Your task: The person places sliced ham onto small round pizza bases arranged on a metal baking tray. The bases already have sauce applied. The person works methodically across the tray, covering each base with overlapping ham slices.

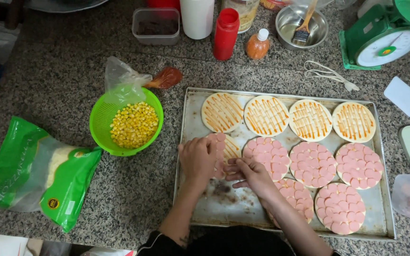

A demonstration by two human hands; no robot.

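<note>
Nine dough rounds [266, 115] fill the tray [193, 114], five apparently sausage-covered; both hands [224, 166] grasp slices [219, 156].

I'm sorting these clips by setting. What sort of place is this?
Probably a small food-prep kitchen: a metal baking tray of mini pizzas, a green weighing scale and sauce bottles on a stone counter.

Tray [193, 189] front-left bare; colander [101, 124] blocks left.

Corn strainer [126, 124] left of tray [193, 114] — bottles [225, 33] behind
</note>
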